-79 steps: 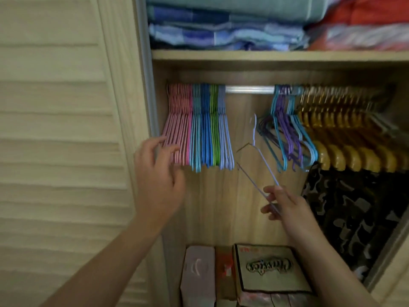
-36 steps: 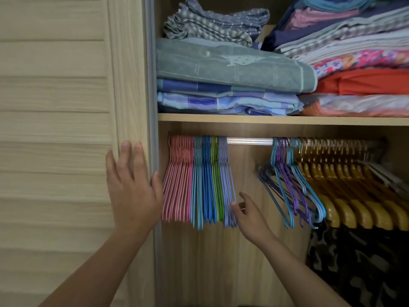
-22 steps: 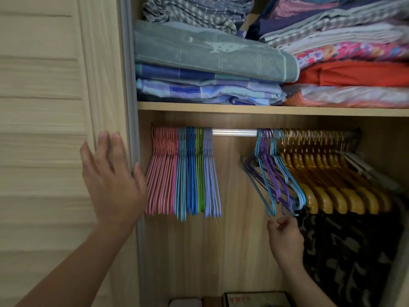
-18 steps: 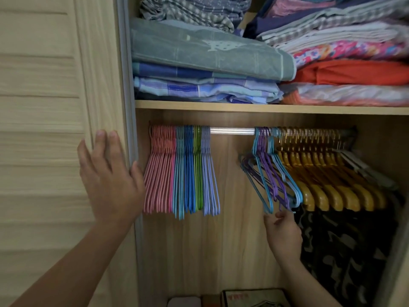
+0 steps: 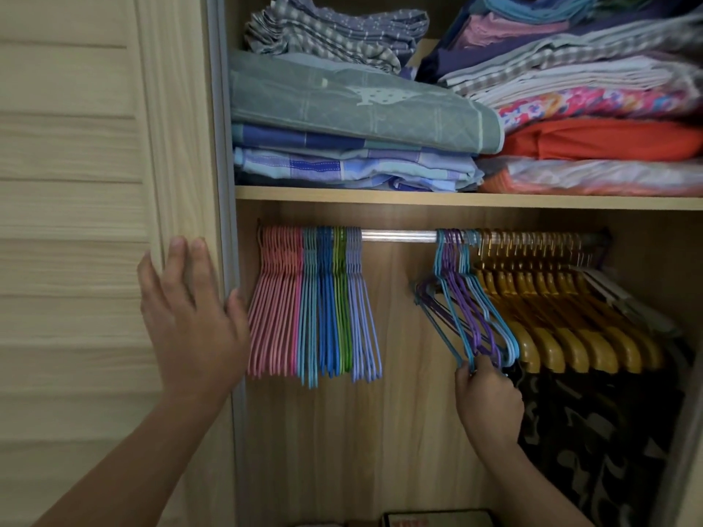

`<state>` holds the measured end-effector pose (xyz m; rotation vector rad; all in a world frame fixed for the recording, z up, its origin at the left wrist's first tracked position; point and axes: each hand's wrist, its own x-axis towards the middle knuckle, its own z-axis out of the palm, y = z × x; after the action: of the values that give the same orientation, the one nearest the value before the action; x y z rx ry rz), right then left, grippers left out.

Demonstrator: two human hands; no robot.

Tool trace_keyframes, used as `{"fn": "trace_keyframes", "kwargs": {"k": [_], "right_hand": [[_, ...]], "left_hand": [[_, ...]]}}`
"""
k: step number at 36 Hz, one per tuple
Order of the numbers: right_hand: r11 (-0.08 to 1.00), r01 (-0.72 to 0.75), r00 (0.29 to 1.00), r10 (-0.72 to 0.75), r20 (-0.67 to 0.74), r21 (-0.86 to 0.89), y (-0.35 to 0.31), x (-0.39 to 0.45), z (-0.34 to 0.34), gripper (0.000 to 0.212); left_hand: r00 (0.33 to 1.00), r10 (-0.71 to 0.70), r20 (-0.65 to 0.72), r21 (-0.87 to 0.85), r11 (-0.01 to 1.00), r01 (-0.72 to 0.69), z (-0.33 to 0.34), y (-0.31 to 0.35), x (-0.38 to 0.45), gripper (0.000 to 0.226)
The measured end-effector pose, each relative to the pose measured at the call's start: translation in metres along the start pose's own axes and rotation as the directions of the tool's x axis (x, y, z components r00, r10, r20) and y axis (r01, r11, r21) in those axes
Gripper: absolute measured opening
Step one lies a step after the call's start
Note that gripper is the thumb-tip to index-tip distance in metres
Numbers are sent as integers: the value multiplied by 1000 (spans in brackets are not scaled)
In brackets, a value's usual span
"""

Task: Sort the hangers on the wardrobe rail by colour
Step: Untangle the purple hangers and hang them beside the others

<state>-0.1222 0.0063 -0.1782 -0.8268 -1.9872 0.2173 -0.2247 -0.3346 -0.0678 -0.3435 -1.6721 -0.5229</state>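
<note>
Two groups of wire hangers hang on the wardrobe rail (image 5: 397, 235), well apart, with bare rail between them. At the left end the sorted hangers (image 5: 312, 306) hang straight and closely packed in bands of pink, teal, blue, green and lilac. Further right, the mixed hangers (image 5: 466, 310), teal, purple and pale blue together, hang askew and tangled, just beside a long row of yellow hangers (image 5: 563, 321) that fills the rail's right part. The right hand (image 5: 489, 401) reaches up from below, its fingers curled about the lower ends of the mixed hangers; which single wire they pinch cannot be told, since the wires overlap at that spot. The left hand (image 5: 190, 317) lies flat with straight fingers against the wardrobe door (image 5: 76, 184) and its frame, gripping nothing. Folded linens (image 5: 353, 119) sit on the shelf above, and a dark camouflage-patterned garment (image 5: 593, 431) hangs below the yellow row.

The step in hand appears to be the selection of one hanger from the unsorted cluster. The task seems well advanced, with only this cluster left to distribute. The next move calls for freeing one wire from its neighbours, lifting its hook clear of the rail, and carrying it to the band of matching colour. Tangled wires may drag a neighbour off with it.
</note>
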Motion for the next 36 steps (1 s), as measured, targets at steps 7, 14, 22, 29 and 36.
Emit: {"fn": "trace_keyframes", "kwargs": {"k": [7,14,22,29,36], "right_hand": [[992,123,991,-122,-61,16,-6,6,-13,33],[986,164,981,-160,-112,35,-12,14,-26,36],[971,219,961,-197,-195,97,-45,47,-38,23],[960,248,948,-213,-238,130,-80,71,-49,25],[964,247,953,-225,-204,93,-68,64,-43,24]], "left_hand": [[1000,-17,6,-17,1000,18,-1,2,-1,66],[1000,-18,6,-11,1000,18,0,0,-1,67],[1000,-24,4,-12,1000,24,1,1,-2,67],[1000,-5,-1,-11,1000,5,2,-1,-1,66],[1000,3,0,-11,1000,-3,1,0,-1,66]]}}
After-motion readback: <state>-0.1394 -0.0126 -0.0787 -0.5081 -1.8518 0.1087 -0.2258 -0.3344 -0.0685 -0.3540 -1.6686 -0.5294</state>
